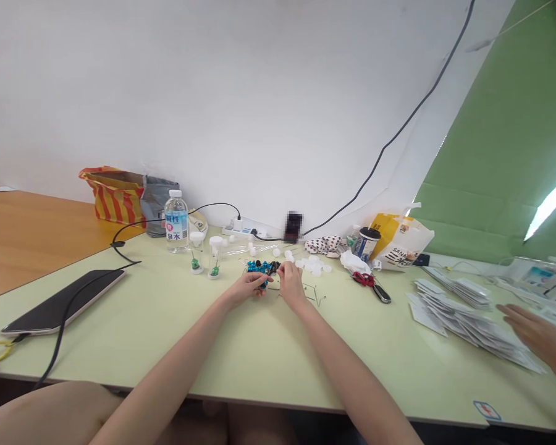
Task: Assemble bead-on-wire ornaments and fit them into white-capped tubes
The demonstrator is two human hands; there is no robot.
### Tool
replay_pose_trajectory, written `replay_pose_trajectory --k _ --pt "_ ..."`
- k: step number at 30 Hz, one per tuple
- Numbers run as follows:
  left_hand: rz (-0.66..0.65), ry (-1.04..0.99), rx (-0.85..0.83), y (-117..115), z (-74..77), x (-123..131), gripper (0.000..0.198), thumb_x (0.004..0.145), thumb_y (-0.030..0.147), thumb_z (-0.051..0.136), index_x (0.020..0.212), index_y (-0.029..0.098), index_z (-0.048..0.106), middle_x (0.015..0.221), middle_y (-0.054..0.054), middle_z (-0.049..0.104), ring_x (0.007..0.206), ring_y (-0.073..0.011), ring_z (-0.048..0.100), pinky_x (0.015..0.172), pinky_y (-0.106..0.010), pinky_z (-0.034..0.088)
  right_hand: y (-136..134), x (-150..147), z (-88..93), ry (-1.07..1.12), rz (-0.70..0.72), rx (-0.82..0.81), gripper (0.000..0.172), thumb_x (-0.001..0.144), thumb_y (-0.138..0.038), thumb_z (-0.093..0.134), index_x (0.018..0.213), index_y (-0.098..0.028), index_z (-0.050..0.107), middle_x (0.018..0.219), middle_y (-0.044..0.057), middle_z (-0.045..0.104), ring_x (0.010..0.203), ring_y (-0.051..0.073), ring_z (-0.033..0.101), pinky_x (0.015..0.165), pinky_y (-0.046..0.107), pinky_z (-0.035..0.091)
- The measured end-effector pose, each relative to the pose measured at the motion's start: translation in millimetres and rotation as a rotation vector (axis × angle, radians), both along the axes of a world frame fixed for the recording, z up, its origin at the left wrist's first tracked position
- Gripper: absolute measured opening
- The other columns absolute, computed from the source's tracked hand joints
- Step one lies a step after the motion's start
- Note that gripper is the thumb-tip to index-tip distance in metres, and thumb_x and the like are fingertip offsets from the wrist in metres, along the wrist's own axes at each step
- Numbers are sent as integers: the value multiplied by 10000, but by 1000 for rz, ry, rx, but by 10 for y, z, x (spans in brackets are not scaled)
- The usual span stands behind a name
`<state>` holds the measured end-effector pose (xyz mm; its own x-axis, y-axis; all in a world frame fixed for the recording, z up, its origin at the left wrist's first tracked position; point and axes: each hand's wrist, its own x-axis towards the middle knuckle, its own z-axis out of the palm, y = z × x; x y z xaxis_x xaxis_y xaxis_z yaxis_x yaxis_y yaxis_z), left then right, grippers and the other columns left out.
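My left hand (246, 289) is closed around a small shiny blue piece (264, 284), part of which shows at the fingertips. Close beside it, my right hand (291, 281) has its fingers pinched together; whatever they hold is too small to make out. Just behind the hands lies a cluster of blue pieces (258, 266), with small black pieces (275, 267) at its right. Thin bent metal wires (315, 296) lie to the right of my right hand. White caps (314, 266) are scattered farther back.
Two clear tubes with green pieces inside, one a capped tube (215, 259), stand left near a water bottle (176, 225). A tablet (65, 301) with a cable lies at left. Red-handled scissors (364, 279) lie right. Another person's hand (532, 327) is beside white packets (467, 321).
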<state>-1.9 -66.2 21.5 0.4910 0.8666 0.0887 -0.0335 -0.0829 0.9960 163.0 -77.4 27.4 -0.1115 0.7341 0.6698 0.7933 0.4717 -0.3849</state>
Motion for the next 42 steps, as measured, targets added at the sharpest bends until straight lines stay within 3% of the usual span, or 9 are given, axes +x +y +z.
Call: replay_pose_trajectory --k 6,11,14,18,20,23,29,38,42 --pt "12 46 12 -5 10 -39 444 673 517 628 915 145 607 653 18 497 546 -83 505 488 -210 351 4 11 9 33 90 -61 129 838 -149 361 782 -194 468 803 24 562 772 159 502 728 283 336" --pt "-90 -24 -15 -85 78 -15 378 670 498 643 821 158 580 699 13 515 594 -87 530 565 -232 406 16 41 29 163 213 -106 118 828 -239 424 769 -195 517 772 14 586 740 150 532 697 256 392" --pt "-77 -31 -25 -90 101 -6 376 674 496 641 788 143 580 687 -3 536 619 -96 536 600 -239 420 55 111 72 293 274 -173 193 846 -302 406 883 -194 562 829 23 631 741 142 569 668 235 425" --pt "34 -37 -30 -28 72 -32 399 664 493 652 836 136 603 674 -13 564 648 -113 559 628 -250 429 152 344 128 333 150 -272 276 857 -292 365 985 -183 584 873 42 657 733 141 593 675 247 455" --pt "99 -30 -35 5 49 -46 421 643 496 667 850 133 611 689 -22 580 659 -124 574 620 -251 433 186 476 134 232 106 -359 220 813 -252 443 902 -173 628 848 41 664 700 142 591 663 254 460" --pt "163 -18 -40 33 26 -52 446 628 500 676 864 127 615 699 -36 598 666 -138 592 593 -246 438 191 589 113 134 154 -465 91 694 -193 589 731 -169 670 723 16 667 611 133 579 600 238 455" --pt "191 -36 -34 33 30 -38 459 602 493 697 867 125 632 769 -59 630 675 -140 605 625 -263 463 112 462 55 -35 233 -591 64 561 -135 691 602 -182 674 589 -11 632 569 130 569 543 211 418" --pt "181 -49 -54 25 22 -55 514 662 531 632 974 122 630 710 -51 626 708 -156 629 692 -285 478 77 253 -14 -110 87 -622 175 567 -91 666 463 -178 555 603 15 603 634 172 563 576 242 383" --pt "182 -72 -42 58 -6 -70 504 670 522 631 974 119 631 709 -51 622 703 -157 630 697 -294 485 100 266 -34 -23 34 -589 102 635 -98 613 586 -173 563 694 35 610 685 183 579 594 248 397"
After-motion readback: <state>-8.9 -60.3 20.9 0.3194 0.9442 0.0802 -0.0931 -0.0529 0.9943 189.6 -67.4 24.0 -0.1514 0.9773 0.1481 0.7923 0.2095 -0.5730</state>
